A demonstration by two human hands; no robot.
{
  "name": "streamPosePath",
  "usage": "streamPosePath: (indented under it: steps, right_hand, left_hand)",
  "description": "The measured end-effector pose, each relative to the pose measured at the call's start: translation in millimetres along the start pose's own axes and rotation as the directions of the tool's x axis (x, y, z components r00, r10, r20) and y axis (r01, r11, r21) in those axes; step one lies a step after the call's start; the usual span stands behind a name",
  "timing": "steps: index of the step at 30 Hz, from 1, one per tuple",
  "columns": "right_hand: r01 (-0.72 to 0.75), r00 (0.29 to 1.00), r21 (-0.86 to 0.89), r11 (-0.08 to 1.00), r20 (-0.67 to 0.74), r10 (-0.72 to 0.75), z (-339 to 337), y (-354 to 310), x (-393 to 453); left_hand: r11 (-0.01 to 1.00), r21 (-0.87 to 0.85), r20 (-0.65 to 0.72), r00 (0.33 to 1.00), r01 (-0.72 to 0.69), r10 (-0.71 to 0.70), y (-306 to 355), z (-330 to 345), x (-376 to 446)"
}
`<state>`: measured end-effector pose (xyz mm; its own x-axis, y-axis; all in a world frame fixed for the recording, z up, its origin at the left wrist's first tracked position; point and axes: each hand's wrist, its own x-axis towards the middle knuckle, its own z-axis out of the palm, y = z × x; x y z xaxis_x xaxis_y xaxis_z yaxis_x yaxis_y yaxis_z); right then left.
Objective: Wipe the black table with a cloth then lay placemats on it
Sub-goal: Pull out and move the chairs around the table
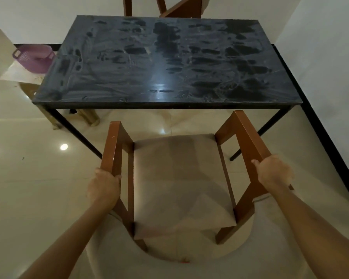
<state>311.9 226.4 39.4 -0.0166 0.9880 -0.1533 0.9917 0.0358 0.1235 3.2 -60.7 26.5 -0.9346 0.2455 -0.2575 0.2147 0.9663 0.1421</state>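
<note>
black table [129,81]: at 12 o'clock of the view, top dull with a grey film, smears and darker dry-looking patches; a glare spot near its front edge. nothing lies on it.
cloth: none visible anywhere in the view.
placemats: none visible; where they are kept cannot be told.
chair [181,178]: at 6 o'clock, wooden frame with a pale seat pad, just short of the table's front edge and apart from it.
left hand [103,188]: at 7 o'clock, fingers wrapped around the chair's left armrest near its rear end.
right hand [274,172]: at 4 o'clock, fingers curled over the right armrest, thumb along the inner edge.
second chair [179,7]: at 12 o'clock beyond the table, only its lower frame showing.
purple basket [33,57]: at 10 o'clock, on a low stool beside the table's left edge, with a pale sheet under it.
risk, chair: if pushed forward it may knock the table's front edge or a leg; on the glossy floor the legs may slide or scrape.
risk, wiping: the film looks heavy, so a single pass would likely leave streaks under the mats.
risk, basket: a shove to the table could nudge the stool and basket.
writing: no brand, label or lettering readable.
</note>
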Motion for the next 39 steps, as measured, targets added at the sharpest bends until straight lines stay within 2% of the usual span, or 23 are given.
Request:
streamPosePath:
  steps: [9, 20, 29, 39]
  right_hand:
    - [-0.048, 0.998, 0.078, 0.996, 0.040, 0.045, -2.8, -0.6, -0.9]
    - [-0.076, 0.997, 0.088, 0.993, 0.033, 0.074, 3.4, -12.8, -13.2]
    - [0.020, 0.999, 0.052, 0.998, 0.038, -0.022, 4.4, -11.3, -5.5]
    - [-0.001, 0.999, 0.032, 0.999, 0.038, -0.001, -3.0, -23.3, 7.0]
  left_hand:
    - [1.000, 0.011, 0.010, 1.000, 0.016, -0.016, 2.7, -2.4, 4.4]
    - [0.999, 0.048, 0.007, 1.000, -0.024, 0.024, 5.5, -18.9, 25.2]
    - [0.994, 0.099, -0.006, 0.999, -0.045, 0.046, 6.5, -14.5, 34.0]
    - [0.994, 0.096, -0.013, 0.998, -0.060, 0.061, 19.5, -15.1, 53.2]
